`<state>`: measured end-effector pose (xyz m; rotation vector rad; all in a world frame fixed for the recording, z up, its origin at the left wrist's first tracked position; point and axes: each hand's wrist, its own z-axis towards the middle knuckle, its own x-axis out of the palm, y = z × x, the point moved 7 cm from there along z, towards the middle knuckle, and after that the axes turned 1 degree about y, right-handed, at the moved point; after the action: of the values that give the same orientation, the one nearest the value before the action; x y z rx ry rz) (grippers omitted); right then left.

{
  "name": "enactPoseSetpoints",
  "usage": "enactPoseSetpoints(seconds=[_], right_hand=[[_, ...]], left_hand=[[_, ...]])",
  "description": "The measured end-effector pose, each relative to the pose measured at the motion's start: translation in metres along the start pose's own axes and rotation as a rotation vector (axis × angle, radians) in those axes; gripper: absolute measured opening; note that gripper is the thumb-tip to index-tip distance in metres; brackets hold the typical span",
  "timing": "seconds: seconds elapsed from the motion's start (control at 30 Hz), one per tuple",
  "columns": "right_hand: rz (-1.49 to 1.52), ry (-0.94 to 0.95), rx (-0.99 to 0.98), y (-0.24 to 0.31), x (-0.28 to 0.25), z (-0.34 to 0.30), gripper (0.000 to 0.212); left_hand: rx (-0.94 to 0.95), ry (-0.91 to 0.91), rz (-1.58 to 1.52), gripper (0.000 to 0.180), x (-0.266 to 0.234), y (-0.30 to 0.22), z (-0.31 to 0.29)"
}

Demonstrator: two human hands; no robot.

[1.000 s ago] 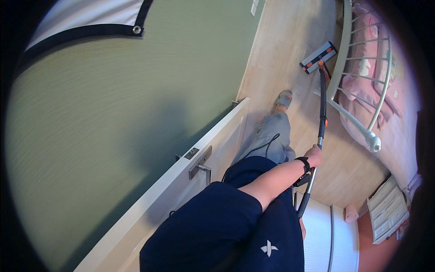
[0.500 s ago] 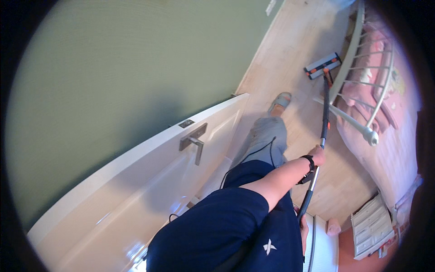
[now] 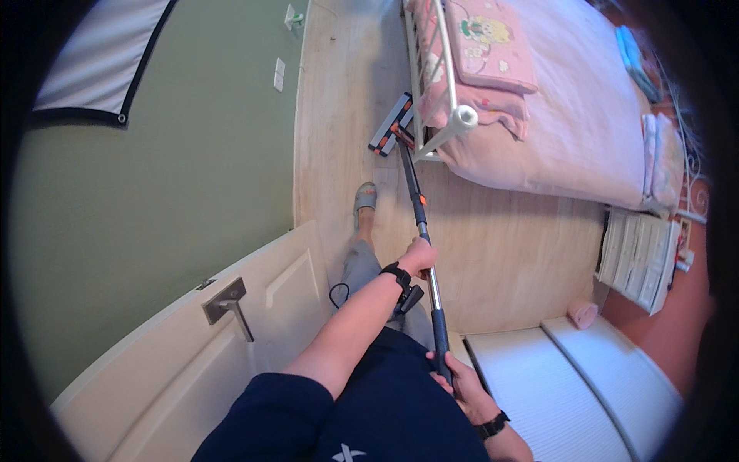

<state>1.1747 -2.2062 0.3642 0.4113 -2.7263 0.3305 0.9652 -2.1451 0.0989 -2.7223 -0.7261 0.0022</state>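
A flat floor mop (image 3: 436, 291) with a silver and black pole slants across the floor ahead of me. Its wide grey head (image 3: 391, 125), trimmed in black and orange, lies on the boards beside the white bed-end post. Midway along the pole, my left hand (image 3: 418, 256) is wrapped round it, a black watch on the wrist. Lower down, at the dark grip near my body, my right hand (image 3: 462, 383) closes on the pole's end.
A white-railed bed (image 3: 554, 146) with folded pink bedding stands right of the mop. An opened white door (image 3: 269, 296) is at my left, against a green wall (image 3: 208, 154). White drawers (image 3: 637, 254), a pink bin (image 3: 583, 314) and white ribbed panels (image 3: 539, 377) lie to the right.
My view has swung to the right, so the door, bed and mop sit further left. The right hand shows more fully. Both hands stay on the pole.
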Motion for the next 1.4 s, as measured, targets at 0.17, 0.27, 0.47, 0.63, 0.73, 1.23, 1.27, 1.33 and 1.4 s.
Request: enactPoseSetpoints(seconds=[0.17,0.27,0.47,0.63,0.73,1.23,1.27,1.33,1.4], right_hand=[[0.013,-0.017,0.021,-0.024,-0.013,-0.045,0.042],[0.154,0.03,0.086,-0.027,-0.004,-0.054,0.044],[0.289,0.092,0.036,-0.008,0.032,-0.041,0.05],[0.27,0.14,0.045,0.028,0.058,-0.015,0.049],[0.245,0.2,0.088,0.058,0.077,0.011,0.045],[-0.066,0.144,0.043,0.169,0.232,0.226,0.034],[-0.083,0.152,0.029,0.168,0.232,0.225,0.034],[-0.157,0.109,0.043,0.156,0.218,0.215,0.033],[-0.244,0.082,0.054,0.145,0.194,0.196,0.033]], left_hand=[[-0.004,0.11,-0.093,0.034,0.024,0.034,-0.036],[-0.021,0.104,-0.084,0.03,0.017,0.031,-0.046],[-0.038,0.059,0.062,0.028,-0.014,-0.008,-0.048],[-0.015,0.001,0.142,0.026,-0.048,-0.06,-0.027],[0.008,-0.134,0.116,0.026,-0.079,-0.088,-0.01],[0.195,-0.366,0.061,0.039,-0.317,-0.173,0.152],[0.231,-0.373,0.002,0.035,-0.319,-0.17,0.149],[0.199,-0.342,-0.06,0.035,-0.307,-0.146,0.139],[0.196,-0.303,-0.14,0.035,-0.29,-0.114,0.124]])
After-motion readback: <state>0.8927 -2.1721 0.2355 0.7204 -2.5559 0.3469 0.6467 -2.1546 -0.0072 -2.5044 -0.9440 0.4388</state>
